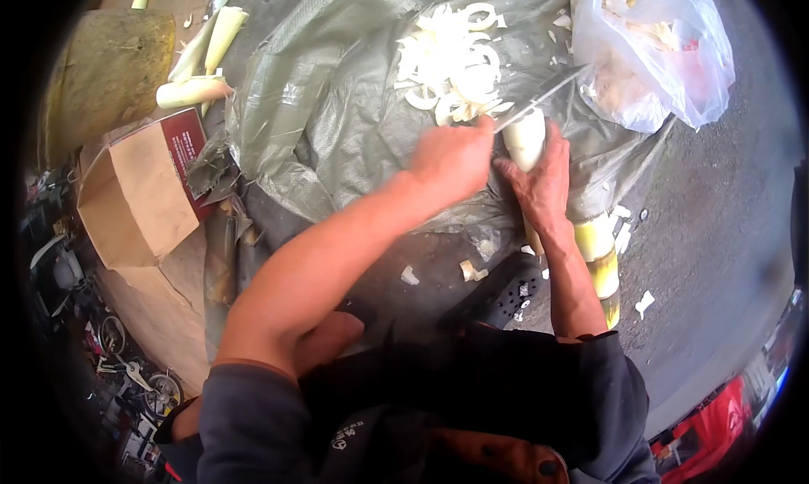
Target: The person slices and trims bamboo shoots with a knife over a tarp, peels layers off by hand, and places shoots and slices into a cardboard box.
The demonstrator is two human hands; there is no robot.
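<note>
My left hand (455, 157), slightly blurred, is closed around a knife's handle. The thin blade of the knife (552, 89) slants up and right across the upper end of a pale, peeled shoot (526, 140). Around the lower part of that shoot, my right hand (541, 180) is wrapped, with its thumb on the left side. A pile of white cut rings and slices (459, 62) lies just above my left hand on a grey-green woven plastic sheet (337, 104).
A clear plastic bag (657, 54) with scraps stands upper right. Green-yellow stalk sections (600, 265) lie beside my right forearm. Cut stalks (223, 41) and an open cardboard box (139, 197) are at left. A black shoe (506, 290) is below the sheet.
</note>
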